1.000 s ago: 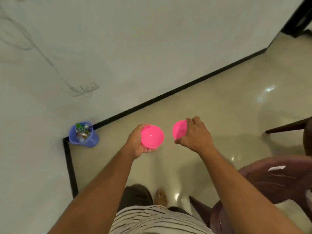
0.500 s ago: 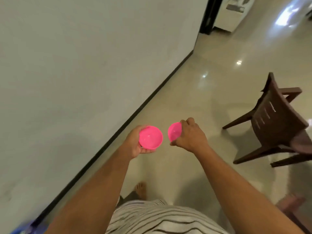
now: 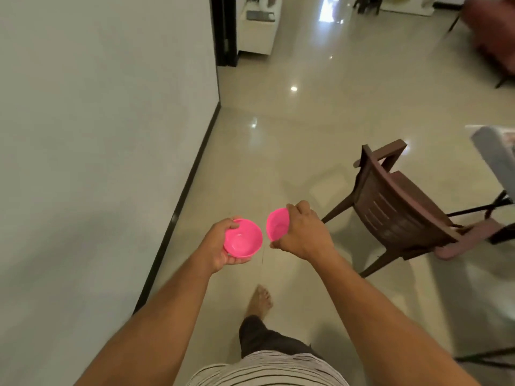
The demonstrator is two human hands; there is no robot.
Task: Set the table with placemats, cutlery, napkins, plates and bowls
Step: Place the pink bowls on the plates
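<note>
I carry two small pink bowls in front of me above the floor. My left hand (image 3: 218, 245) grips the left pink bowl (image 3: 243, 242) from its left side and underneath, its mouth facing up. My right hand (image 3: 303, 232) holds the right pink bowl (image 3: 276, 223) by its rim, and that bowl is tilted with its mouth toward the left. The two bowls are a short gap apart. A grey table edge (image 3: 494, 154) shows at the right border.
A brown plastic chair (image 3: 390, 207) stands on the glossy floor just right of my right hand. A white wall (image 3: 97, 135) with a black skirting runs along the left. A dark doorway (image 3: 224, 29) and a white cabinet (image 3: 257, 26) lie ahead.
The view has swung from the wall corner with a blue bucket toward the room. The chair and table edge have come into sight. Both hands keep the same hold on the bowls.
</note>
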